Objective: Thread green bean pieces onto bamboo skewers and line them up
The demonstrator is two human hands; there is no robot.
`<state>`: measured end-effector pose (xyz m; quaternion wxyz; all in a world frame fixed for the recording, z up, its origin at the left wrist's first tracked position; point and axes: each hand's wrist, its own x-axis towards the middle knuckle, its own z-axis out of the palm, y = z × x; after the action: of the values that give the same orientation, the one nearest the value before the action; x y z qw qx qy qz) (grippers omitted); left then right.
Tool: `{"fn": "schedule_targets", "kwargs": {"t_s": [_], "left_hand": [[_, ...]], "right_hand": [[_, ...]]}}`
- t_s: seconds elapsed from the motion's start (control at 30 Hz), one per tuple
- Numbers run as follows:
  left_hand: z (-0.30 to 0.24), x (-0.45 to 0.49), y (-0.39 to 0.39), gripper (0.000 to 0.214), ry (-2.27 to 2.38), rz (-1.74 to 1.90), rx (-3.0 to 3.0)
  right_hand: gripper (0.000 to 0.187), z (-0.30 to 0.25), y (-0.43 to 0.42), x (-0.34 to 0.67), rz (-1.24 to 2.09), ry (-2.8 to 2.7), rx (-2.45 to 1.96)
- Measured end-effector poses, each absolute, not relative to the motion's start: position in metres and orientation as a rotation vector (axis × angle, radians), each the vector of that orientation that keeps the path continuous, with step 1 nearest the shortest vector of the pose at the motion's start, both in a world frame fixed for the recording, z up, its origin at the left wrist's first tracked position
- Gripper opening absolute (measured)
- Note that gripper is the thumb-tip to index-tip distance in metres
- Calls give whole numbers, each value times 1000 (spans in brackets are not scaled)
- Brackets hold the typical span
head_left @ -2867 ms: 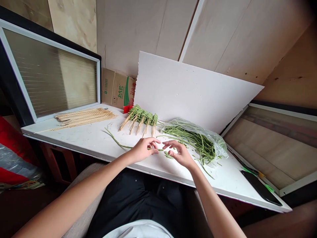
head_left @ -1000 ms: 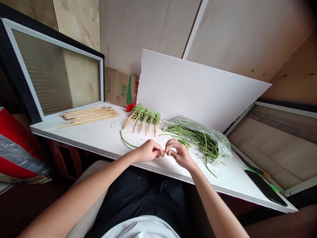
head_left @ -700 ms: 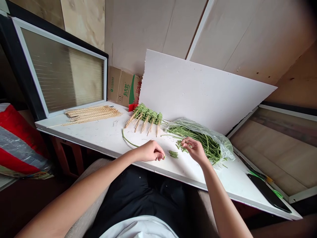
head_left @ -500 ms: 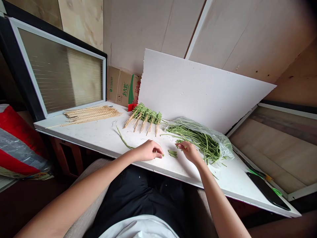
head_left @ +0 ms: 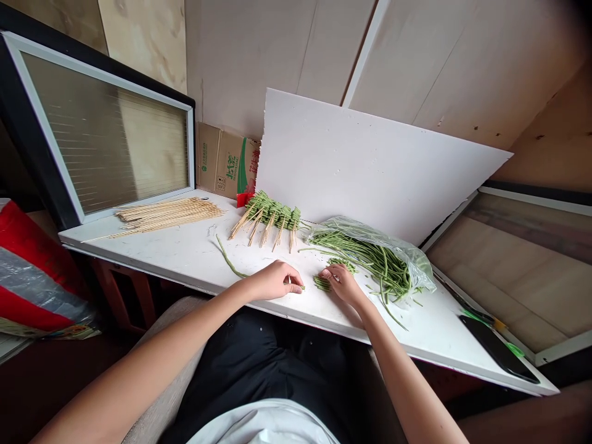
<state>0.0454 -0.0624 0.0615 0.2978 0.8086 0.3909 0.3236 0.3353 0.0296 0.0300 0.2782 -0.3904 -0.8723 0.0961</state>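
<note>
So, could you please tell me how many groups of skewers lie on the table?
2. The bare skewers lie far left beside the framed pane; the skewers threaded with beans lie mid-table, before the white board. More could be hidden under the bag.

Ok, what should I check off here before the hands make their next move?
1. Grip of left hand on long bean: ok, its end pokes out past the fingers.
2. Contact of right hand with cut pieces: ok, fingertips on the pile; whether it grips any, cannot tell.
3. Spare skewers at hand: probably ok, piled at the left of the table.
4. Bag supply: ok, beans stick out beside the right hand.
5. Phone out of the way: ok, far right.
</note>
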Motion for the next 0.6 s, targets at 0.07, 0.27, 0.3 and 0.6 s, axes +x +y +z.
{"fn": "schedule_targets", "kwargs": {"t_s": [0.07, 0.27, 0.3, 0.6], "left_hand": [[61, 45, -62, 20, 1031, 858, 2159], [57, 45, -59, 26, 1056, 892, 2067], [56, 46, -59, 30, 1046, 899, 2034], [59, 47, -62, 67, 1004, 918, 1999]], "right_hand": [[51, 33, 29, 334, 250, -2328, -1071], [49, 63, 7, 317, 379, -2325, -986], [48, 68, 1, 313, 462, -2331, -960], [28, 82, -36, 281, 690, -2409, -731]]}}
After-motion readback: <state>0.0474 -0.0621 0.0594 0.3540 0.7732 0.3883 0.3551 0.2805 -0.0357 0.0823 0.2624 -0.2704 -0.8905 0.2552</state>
